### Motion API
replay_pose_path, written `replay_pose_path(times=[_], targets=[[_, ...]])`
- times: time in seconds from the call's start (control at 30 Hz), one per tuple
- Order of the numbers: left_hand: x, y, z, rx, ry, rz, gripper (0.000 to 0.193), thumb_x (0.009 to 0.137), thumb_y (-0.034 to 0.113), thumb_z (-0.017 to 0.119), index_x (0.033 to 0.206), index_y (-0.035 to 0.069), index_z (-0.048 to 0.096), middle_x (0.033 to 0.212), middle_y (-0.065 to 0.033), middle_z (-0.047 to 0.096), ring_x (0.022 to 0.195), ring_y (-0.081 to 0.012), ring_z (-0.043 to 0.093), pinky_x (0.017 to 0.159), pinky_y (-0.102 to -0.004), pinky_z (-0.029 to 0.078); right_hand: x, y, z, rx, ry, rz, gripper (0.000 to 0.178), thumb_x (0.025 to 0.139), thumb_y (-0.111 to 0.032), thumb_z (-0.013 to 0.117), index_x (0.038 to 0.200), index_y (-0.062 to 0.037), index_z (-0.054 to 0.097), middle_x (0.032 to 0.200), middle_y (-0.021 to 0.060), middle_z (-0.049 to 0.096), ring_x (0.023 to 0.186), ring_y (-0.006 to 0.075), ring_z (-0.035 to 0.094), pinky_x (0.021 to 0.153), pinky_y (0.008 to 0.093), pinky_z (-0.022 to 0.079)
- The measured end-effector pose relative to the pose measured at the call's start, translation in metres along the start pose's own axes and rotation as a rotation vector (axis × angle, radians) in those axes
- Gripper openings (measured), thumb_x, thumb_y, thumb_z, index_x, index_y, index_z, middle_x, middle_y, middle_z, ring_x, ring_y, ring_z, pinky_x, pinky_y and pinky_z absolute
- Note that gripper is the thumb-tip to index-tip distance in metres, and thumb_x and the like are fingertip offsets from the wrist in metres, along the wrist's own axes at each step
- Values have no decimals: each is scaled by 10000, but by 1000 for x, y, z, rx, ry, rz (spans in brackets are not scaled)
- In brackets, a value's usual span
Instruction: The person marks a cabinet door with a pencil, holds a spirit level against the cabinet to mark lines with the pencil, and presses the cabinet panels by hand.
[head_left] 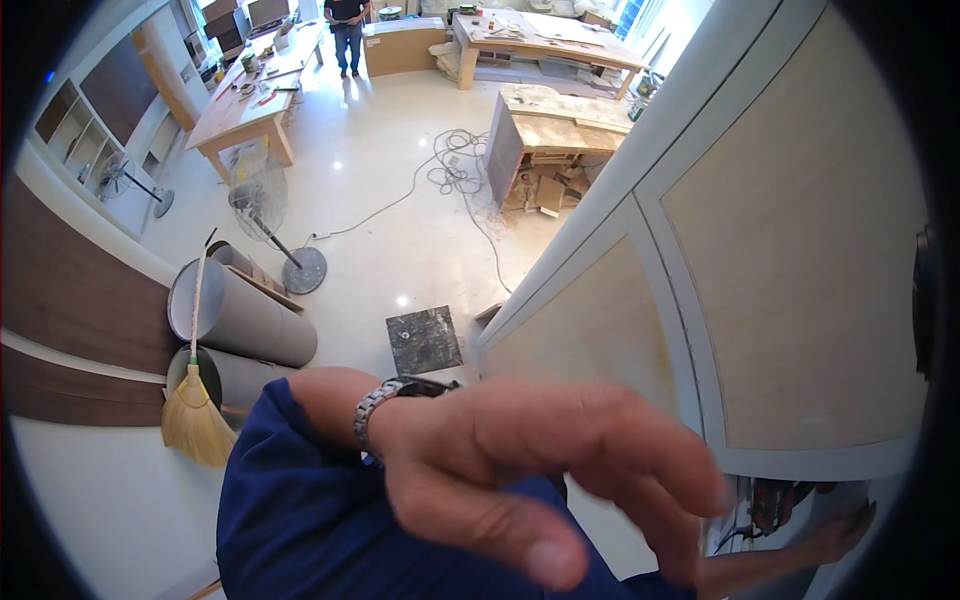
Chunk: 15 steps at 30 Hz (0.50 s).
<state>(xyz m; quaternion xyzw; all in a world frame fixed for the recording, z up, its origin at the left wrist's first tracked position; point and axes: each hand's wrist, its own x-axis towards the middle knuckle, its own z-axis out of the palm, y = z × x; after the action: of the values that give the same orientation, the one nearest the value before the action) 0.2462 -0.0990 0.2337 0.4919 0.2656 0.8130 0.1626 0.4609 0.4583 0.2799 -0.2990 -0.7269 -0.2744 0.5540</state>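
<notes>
So the left hand point(530, 480) is hanging right up close under the camera, forearm in a blue sleeve point(310, 520) coming in from the bottom edge and bending across toward the tall cabinet point(790, 300). There's a metal wristwatch point(385, 400) sitting on the wrist, just left of the cabinet's near corner. The fingers point(640, 450) are reaching loosely toward the cabinet, slightly curled and spread a bit apart, thumb tucked underneath, and the hand is gripping nothing. The fingertips are sitting right at the cabinet's white frame near its lower edge, but I honestly can't tell if they're touching it or just floating in front of it, since the hand is so close it's going blurry.

The right hand point(850, 530) is barely showing: just a strip of forearm and a bit of hand poking out below the cabinet's bottom edge, at the lower right. Whether it's open or closed on anything, can't tell, it's cut off by the rim of the shot. Some red and dark bits are peeking out under the cabinet there too, too small to make out.

Well left of the cabinet, down on the floor, a broom point(195, 410) is leaning on two big grey tubes point(240, 320), and a standing fan point(265, 200) is sitting beyond them.
</notes>
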Motion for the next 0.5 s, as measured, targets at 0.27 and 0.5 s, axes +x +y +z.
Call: replay_pose_path(times=[0.27,0.5], targets=[[1,-5,23,-311,-213,292,1035,864,590,529,1287,-297,206,1169,-517,393,1112,-607,457,911,-615,397,-2,-10,-10,20,-105,176,381,1001,-277,343,1255,-132,587,1269,70,583,1158,278,550,975,336,420],[1,18,-33,188,-456,226,789,872,516,558,1276,-138,380,1028,-323,575,858,-345,608,763,-405,475,-8,-10,-5,21,9,-45,374,1007,-257,357,1228,-71,595,1259,100,586,1167,242,546,997,325,401]])
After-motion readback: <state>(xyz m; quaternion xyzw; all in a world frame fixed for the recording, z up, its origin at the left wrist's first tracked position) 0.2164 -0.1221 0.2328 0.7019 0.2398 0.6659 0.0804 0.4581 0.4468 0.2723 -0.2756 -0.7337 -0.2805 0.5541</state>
